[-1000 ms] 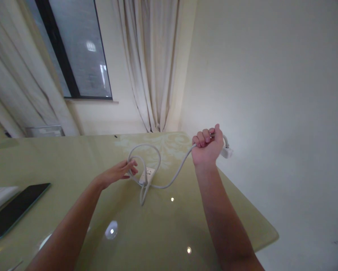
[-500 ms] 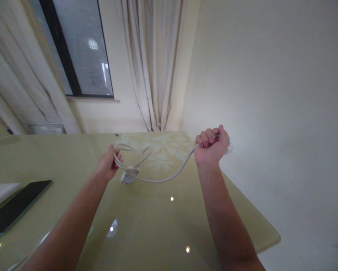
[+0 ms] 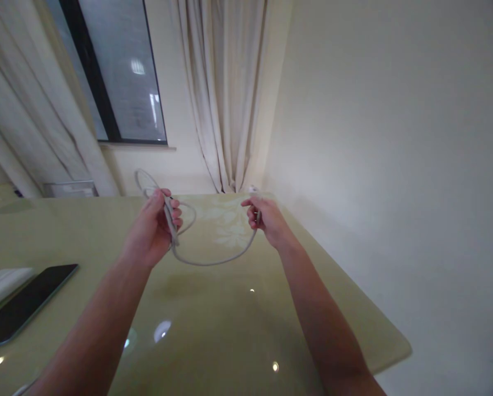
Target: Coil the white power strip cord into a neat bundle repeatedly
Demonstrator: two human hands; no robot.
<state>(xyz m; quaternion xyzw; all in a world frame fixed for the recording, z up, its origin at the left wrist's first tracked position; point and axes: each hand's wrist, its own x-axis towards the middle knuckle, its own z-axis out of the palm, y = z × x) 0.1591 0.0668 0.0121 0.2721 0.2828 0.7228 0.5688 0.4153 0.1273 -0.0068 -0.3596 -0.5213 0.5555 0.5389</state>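
Observation:
A white cable [image 3: 213, 264] hangs in a sagging curve between my two hands above the table. My left hand [image 3: 153, 225] is closed around several gathered loops of it. One loop sticks up past the thumb and another bulges out to the right of the fingers. My right hand [image 3: 266, 217] grips the cable near its other end, index finger pointing left. A small white end piece [image 3: 253, 190] shows just above that hand; its exact shape is too blurred to make out. The white block seen earlier on the cable is hidden now.
The glossy green table [image 3: 213, 330] carries a dark flat tablet-like slab [image 3: 27, 302] and a white long object [image 3: 3, 283] at left. A plain wall [image 3: 394, 165] runs along the table's right side. Curtains [image 3: 225, 99] and a window [image 3: 122, 71] are behind.
My right hand has moved left, towards my left hand, and turned over. My left hand has risen slightly with the loops, which now stand higher. The white block has gone out of sight.

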